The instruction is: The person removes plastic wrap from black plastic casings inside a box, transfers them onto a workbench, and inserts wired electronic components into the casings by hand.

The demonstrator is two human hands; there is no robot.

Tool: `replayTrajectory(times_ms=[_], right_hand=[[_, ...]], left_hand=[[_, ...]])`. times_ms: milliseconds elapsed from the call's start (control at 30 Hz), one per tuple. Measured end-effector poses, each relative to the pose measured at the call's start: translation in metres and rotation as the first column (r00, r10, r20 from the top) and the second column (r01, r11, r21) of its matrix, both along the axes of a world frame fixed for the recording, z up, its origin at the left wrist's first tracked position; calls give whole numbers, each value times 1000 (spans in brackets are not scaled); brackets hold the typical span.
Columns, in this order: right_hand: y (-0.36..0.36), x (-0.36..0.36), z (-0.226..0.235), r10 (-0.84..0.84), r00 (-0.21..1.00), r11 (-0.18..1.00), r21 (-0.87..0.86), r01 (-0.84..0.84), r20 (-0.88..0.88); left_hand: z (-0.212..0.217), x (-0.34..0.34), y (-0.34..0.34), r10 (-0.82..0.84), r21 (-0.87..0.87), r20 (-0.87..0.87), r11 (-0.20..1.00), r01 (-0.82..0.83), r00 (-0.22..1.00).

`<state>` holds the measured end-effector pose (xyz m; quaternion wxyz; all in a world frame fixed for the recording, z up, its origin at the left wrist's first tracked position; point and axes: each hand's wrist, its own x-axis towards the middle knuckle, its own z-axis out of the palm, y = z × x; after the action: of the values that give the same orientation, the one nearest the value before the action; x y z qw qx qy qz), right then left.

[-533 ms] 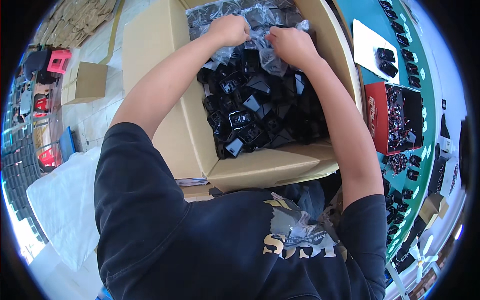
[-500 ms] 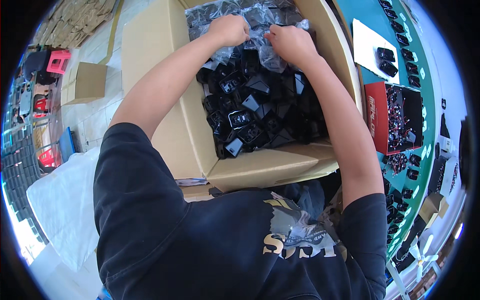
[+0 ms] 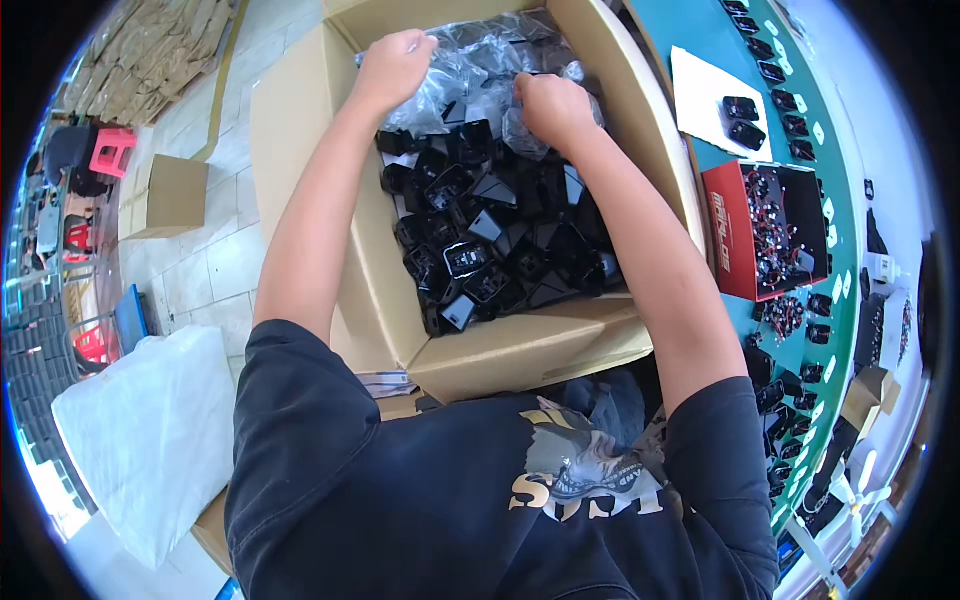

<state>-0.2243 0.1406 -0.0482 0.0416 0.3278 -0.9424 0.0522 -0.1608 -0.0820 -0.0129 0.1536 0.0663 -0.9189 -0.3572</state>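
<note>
An open cardboard box [image 3: 520, 345] stands in front of me, holding a heap of black plastic casings [image 3: 500, 225]. Crumpled clear plastic film [image 3: 470, 70] covers the far part of the heap, with more dark pieces dimly visible beneath. At the box's far left side, my left hand [image 3: 398, 68] is closed on the film's edge. My right hand [image 3: 557, 108] pinches another part of the film, towards the right and a little nearer. Its fingertips are partly hidden behind the hand.
Right of the box runs a green table [image 3: 720, 155] with rows of black casings. On it are a white sheet [image 3: 695, 110] with two casings and a red box [image 3: 730, 235] of small wired parts. A white wrapped bundle [image 3: 140, 430] and small carton [image 3: 165, 195] are at left.
My hands have drawn farther apart, the left one moving left with the film. The film has spread wider between them. The whole view has shifted slightly.
</note>
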Motion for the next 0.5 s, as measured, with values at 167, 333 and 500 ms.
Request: replayTrajectory(times_ms=[167, 333, 500], right_hand=[[-12, -11, -12, -51, 994, 999, -7, 52, 92], [-13, -15, 1, -83, 979, 996, 54, 74, 188], [17, 19, 12, -41, 983, 996, -70, 54, 177]], left_hand=[[3, 8, 12, -144, 80, 34, 987, 141, 989], [0, 10, 19, -41, 281, -171, 956, 89, 984], [-5, 13, 26, -10, 230, -311, 969, 86, 950]])
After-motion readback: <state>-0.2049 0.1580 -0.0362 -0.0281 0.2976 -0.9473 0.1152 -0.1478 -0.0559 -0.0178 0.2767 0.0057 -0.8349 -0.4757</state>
